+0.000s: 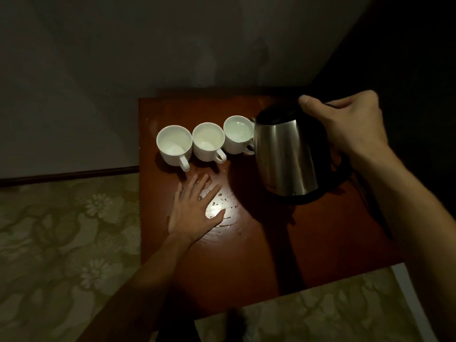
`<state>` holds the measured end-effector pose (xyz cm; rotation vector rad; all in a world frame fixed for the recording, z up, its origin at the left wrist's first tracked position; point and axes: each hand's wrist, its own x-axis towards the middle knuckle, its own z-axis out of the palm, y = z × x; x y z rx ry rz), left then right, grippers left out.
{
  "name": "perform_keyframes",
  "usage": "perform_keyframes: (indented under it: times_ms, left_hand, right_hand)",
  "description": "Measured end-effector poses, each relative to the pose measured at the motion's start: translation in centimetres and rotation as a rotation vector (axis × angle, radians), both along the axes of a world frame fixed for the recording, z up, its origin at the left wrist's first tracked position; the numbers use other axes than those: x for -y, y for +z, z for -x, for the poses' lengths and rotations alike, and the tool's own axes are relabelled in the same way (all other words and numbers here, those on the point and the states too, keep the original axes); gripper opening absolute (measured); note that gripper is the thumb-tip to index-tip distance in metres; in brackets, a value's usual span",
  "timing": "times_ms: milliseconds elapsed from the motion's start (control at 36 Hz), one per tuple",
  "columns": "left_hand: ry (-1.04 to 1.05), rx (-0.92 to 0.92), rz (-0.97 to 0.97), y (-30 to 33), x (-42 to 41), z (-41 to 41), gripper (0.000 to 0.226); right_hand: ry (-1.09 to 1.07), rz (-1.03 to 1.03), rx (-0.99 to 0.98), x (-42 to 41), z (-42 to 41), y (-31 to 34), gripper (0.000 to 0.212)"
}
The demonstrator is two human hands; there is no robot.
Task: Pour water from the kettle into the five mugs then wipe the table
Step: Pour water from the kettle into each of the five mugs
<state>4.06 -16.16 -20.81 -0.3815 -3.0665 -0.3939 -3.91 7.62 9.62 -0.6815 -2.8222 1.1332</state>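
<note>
Three white mugs stand in a row on the dark red-brown table (259, 255): a left mug (174, 143), a middle mug (208, 140) and a right mug (238, 133). My right hand (345, 127) grips the handle of a steel kettle (286, 156), tilted with its spout at the right mug's rim. Water shows in the right mug, a little in the other two. My left hand (195, 209) lies flat on the table in front of the mugs, fingers spread. The kettle hides whatever stands behind it.
Water drops and a small puddle (222, 208) glisten beside my left hand. A grey wall rises behind the table. A floral patterned floor (61, 230) lies to the left and in front. A dark foot (237, 324) shows at the bottom edge.
</note>
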Motion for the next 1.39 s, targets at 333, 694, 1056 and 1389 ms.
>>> perform_keyframes:
  times_ms: [333,694,1056,1389]
  left_hand:
    - [0.005,0.011,-0.025,-0.4,0.0,0.0,0.072]
    - [0.009,0.047,-0.031,0.0,-0.1,0.0,0.074]
    - [0.015,0.041,-0.019,0.0,-0.2,0.0,0.072]
    - [0.009,0.046,-0.008,-0.2,-0.2,0.0,0.073]
  right_hand:
    - [0.038,0.001,0.024,-0.1,0.6,-0.7,0.034]
    - [0.060,0.007,0.023,0.4,-0.1,-0.7,0.029]
    - [0.046,0.021,0.002,-0.4,-0.1,-2.0,0.033]
    - [0.087,0.122,-0.150,-0.1,-2.2,-3.7,0.013]
